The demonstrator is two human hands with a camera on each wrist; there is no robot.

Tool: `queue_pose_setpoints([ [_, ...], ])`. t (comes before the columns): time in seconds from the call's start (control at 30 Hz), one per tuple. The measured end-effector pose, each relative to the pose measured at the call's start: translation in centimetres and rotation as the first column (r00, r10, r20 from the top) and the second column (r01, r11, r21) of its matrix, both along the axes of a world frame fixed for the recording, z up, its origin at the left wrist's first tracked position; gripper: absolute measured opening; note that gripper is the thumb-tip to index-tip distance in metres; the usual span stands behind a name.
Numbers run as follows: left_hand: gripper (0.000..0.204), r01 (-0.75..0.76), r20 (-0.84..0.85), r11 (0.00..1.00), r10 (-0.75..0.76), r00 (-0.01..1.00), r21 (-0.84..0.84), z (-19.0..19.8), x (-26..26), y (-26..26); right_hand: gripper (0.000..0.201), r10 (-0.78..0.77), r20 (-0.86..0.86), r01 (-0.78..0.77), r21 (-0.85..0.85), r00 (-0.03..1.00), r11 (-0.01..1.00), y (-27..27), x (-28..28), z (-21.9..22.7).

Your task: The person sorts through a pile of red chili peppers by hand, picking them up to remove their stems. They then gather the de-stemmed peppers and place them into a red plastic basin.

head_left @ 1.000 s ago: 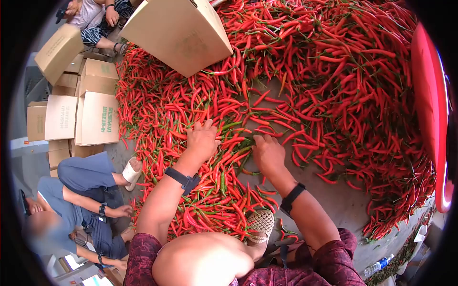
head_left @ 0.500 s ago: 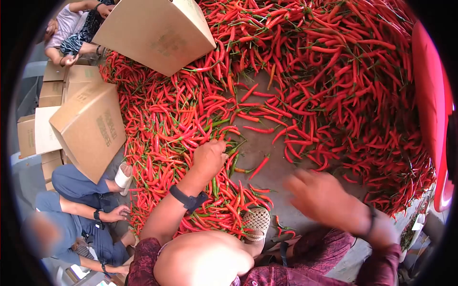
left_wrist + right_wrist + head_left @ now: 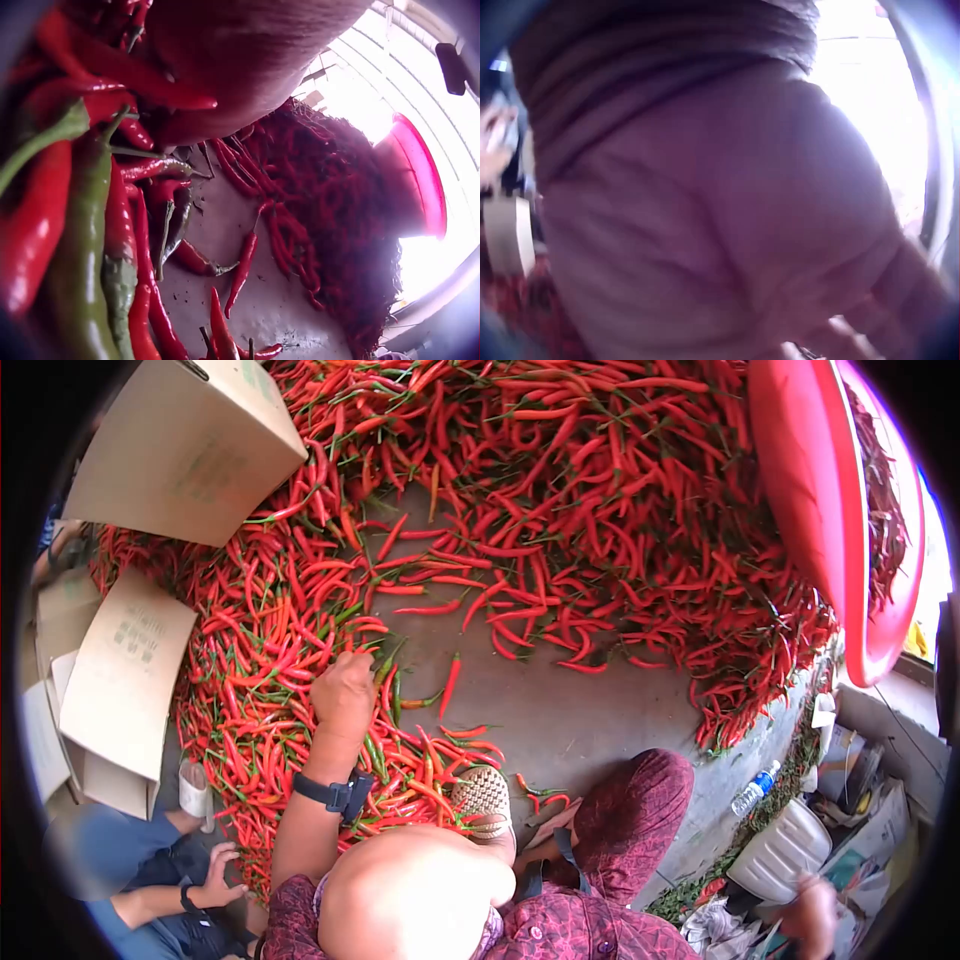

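Note:
My left hand [image 3: 345, 690] rests low on the spread of red chili peppers [image 3: 285, 630], its fingers turned down among them beside a few green chilies [image 3: 385, 675]. In the left wrist view the hand [image 3: 240, 60] fills the top, with a green chili [image 3: 82, 247] and red ones close below; its fingertips are hidden, so I cannot tell whether it grips one. Far to the lower right, my blurred right hand [image 3: 810, 915] is out over loose litter, away from the peppers. Its palm [image 3: 705, 240] fills the right wrist view, fingers spread apart, no pepper showing.
A cardboard box [image 3: 200, 460] stands on the peppers at upper left, more boxes [image 3: 130, 680] below it. A red tub [image 3: 820, 490] is at upper right. A water bottle [image 3: 757, 788] and a white plastic piece [image 3: 785, 850] lie at right. Another person's hand [image 3: 215, 875] is at lower left.
My right hand has left the peppers and swung out to the lower right. My left hand stays at the pile's edge while the head view has turned rightward.

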State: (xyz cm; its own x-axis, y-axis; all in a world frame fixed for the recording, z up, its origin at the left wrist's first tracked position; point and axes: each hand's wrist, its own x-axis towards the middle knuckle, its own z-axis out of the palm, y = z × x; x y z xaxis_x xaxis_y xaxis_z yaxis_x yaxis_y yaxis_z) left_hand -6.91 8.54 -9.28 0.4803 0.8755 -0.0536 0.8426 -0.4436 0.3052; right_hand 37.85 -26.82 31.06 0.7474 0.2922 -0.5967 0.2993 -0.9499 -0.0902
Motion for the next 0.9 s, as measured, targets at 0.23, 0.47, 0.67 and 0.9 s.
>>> queue_pose_setpoints([
  [0.23,0.017,-0.081,-0.009,0.996,0.081,0.997,0.044,-0.3,-1.0,-0.1,0.029,-0.278,-0.487,0.224,-0.166,0.828,0.96,-3.7,-7.6,-4.6],
  [0.47,0.02,-0.046,0.005,0.998,0.046,0.999,0.037,-0.6,-0.7,0.2,0.022,-0.315,-0.862,0.325,-0.189,0.397,0.927,-4.3,-11.3,-4.7],
  [0.67,0.019,-0.024,0.05,0.998,0.027,0.998,-0.057,-0.6,-1.2,0.3,0.016,-0.484,-0.658,0.705,0.104,0.578,0.701,-8.0,-6.9,-8.4],
  [0.9,0.017,-0.021,0.028,0.992,0.025,0.999,-0.122,-1.4,-1.2,0.9,0.019,-0.498,-0.72,0.875,0.37,0.483,0.313,-12.9,-6.4,-12.2],
])
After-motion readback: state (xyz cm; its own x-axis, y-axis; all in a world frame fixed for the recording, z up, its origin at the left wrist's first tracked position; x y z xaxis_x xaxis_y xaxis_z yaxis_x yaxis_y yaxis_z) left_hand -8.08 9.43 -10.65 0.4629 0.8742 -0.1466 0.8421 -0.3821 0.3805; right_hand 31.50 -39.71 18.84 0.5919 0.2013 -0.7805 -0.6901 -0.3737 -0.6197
